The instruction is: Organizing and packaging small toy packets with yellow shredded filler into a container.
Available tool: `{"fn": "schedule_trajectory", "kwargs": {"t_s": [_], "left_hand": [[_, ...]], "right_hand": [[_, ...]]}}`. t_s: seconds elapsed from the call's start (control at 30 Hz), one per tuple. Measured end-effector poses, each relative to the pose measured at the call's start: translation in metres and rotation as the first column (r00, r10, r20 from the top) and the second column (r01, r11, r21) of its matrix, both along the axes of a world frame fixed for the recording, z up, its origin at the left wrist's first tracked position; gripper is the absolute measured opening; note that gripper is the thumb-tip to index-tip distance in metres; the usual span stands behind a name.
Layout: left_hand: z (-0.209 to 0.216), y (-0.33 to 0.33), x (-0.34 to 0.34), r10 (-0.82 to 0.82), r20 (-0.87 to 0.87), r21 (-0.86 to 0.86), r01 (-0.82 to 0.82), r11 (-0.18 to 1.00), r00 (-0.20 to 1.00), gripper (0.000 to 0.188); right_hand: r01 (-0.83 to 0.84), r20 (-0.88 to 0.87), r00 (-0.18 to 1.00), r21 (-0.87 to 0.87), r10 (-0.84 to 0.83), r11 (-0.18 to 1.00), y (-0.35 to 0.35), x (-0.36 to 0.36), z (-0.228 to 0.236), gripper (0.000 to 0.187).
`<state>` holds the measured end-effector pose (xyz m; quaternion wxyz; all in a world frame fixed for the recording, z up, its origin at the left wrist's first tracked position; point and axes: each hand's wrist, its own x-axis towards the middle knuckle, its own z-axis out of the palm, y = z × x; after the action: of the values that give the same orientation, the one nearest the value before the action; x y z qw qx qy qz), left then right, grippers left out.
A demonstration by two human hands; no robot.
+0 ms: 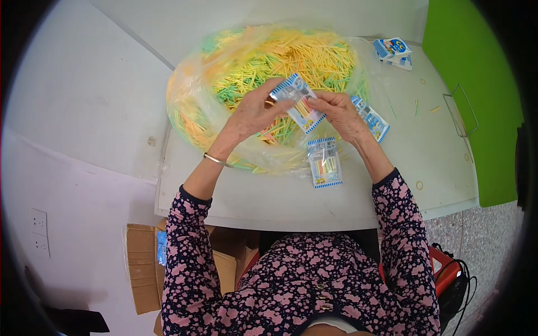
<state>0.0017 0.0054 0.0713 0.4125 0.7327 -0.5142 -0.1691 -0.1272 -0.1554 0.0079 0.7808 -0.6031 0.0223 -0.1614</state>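
Over the front of a big clear plastic bag [193, 109], I hold a small blue-and-white packet [295, 88] tilted between both hands. Through its clear window show several pink and yellow sticks. My left hand [255, 113] grips the packet's left side, thumb across its face. The thumb and fingers of my right hand [341, 115] pinch its right edge. Heaped in the bag are thin yellow, green and orange candy-like sticks [314, 53]. A similar packet [324, 162] lies flat on the table below my hands, and another packet [372, 120] lies partly behind my right wrist.
At the table's back right sits a small stack of blue-and-white packets [393, 49]. Rubber bands [419, 185] and a few loose sticks [435, 110] are scattered on the right, before a green panel [476, 101]. An open cardboard box [143, 269] stands below the table's left front edge.
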Motion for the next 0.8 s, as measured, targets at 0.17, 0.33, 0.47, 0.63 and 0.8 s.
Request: {"fn": "schedule_trajectory", "kwargs": {"t_s": [0.17, 0.33, 0.47, 0.63, 0.8], "left_hand": [[0.005, -0.011, -0.009, -0.066, -0.168, -0.150, 0.041, 0.988, 0.984, 0.031], [0.003, -0.017, -0.020, -0.057, -0.267, -0.127, 0.024, 0.992, 0.962, 0.029], [0.000, -0.021, -0.023, -0.035, -0.111, -0.054, 0.029, 0.998, 0.993, 0.038], [-0.010, -0.019, -0.030, -0.096, -0.157, -0.122, 0.077, 0.990, 0.983, 0.041], [-0.009, -0.004, -0.017, -0.020, -0.465, -0.191, -0.078, 0.979, 0.885, 0.035]], "right_hand": [[-0.035, 0.017, 0.999, -0.015, 0.035, 0.999, 0.003, -0.004, 0.002, 0.026], [-0.151, -0.153, 0.979, -0.094, 0.135, 0.984, 0.000, -0.016, 0.003, 0.030], [-0.103, -0.154, 0.984, -0.109, 0.086, 0.989, 0.004, -0.022, 0.004, 0.025], [-0.097, -0.186, 0.980, -0.108, 0.076, 0.989, 0.005, -0.024, 0.002, 0.022], [0.033, -0.146, 0.988, -0.127, -0.052, 0.991, -0.011, -0.035, -0.003, 0.022]]}}
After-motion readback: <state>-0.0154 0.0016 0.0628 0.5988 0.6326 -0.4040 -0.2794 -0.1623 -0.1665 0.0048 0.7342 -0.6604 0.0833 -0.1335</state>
